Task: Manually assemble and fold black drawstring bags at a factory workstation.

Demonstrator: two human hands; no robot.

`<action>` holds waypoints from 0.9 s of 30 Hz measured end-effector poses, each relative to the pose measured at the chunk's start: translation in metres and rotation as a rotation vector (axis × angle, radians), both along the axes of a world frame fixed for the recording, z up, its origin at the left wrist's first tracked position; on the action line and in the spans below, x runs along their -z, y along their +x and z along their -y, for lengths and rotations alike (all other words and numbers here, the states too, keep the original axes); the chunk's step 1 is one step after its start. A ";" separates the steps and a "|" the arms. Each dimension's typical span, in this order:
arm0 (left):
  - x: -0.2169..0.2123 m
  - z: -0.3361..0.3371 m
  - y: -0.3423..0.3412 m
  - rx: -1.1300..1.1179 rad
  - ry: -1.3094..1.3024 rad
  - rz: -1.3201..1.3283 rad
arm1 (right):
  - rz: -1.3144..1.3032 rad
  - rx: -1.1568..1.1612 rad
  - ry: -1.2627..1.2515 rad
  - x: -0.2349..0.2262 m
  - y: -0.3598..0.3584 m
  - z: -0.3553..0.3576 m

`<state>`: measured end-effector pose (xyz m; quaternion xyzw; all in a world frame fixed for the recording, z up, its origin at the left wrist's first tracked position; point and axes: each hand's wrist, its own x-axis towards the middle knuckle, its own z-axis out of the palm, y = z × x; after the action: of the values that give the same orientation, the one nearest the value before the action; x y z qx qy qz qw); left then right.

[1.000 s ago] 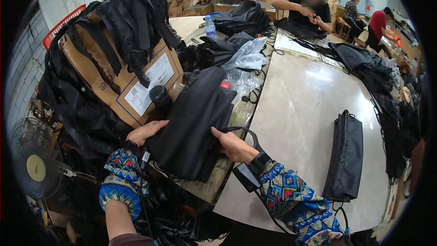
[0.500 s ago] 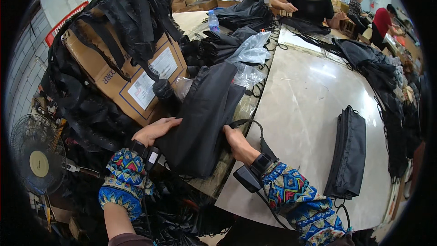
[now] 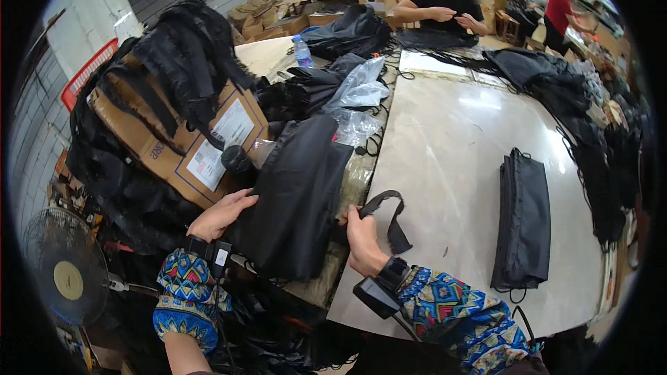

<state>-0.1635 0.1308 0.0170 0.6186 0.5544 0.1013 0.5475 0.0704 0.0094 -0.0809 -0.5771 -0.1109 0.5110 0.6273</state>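
Near: my left hand (image 3: 221, 214), fingers spread flat on the left edge of the black fabric bag (image 3: 295, 198) at the table's (image 3: 451, 167) near-left edge. My right hand (image 3: 363, 239) closed around the bag's black strap (image 3: 389, 217), which loops onto the table. Right: stack of folded black bags (image 3: 522, 219). Left: cardboard box (image 3: 184, 142) draped in black straps. Beyond: clear plastic wrappers (image 3: 358, 94), a water bottle (image 3: 301, 51), a seated person (image 3: 445, 3).

left hand (image 3: 221, 214) flat on left edge of long black fabric bag (image 3: 299, 201) | right hand (image 3: 363, 239) grips bag's right edge beside black webbing strap (image 3: 390, 217) | folded black bags stack (image 3: 522, 222) right, well apart | strap-draped cardboard box (image 3: 182, 140) left
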 end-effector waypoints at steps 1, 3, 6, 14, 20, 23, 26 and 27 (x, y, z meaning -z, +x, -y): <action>-0.005 0.005 0.005 -0.044 -0.024 0.067 | -0.076 0.029 -0.072 -0.001 0.009 0.007; 0.000 0.000 0.001 -0.084 -0.090 0.174 | -0.203 0.110 -0.042 -0.003 0.019 0.019; -0.003 0.001 -0.001 -0.034 -0.078 0.208 | -0.300 0.091 0.141 0.006 0.028 0.052; 0.021 -0.015 -0.014 0.022 -0.049 0.234 | 0.478 -0.185 0.348 0.008 -0.044 0.051; 0.000 -0.007 -0.015 -0.091 -0.059 0.088 | 0.693 -0.317 0.287 -0.022 -0.086 0.048; 0.006 -0.012 -0.012 -0.077 -0.072 0.040 | 0.853 -0.270 0.251 -0.028 -0.089 0.048; 0.002 -0.010 -0.006 -0.056 -0.067 0.013 | 0.910 -0.196 0.347 -0.028 -0.088 0.050; -0.001 -0.009 -0.008 -0.056 -0.060 0.006 | 0.904 -0.179 0.364 -0.029 -0.089 0.051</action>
<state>-0.1715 0.1396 0.0178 0.5856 0.5729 0.1016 0.5644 -0.0188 -0.0418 -0.0515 -0.6102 -0.5086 0.2336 0.5607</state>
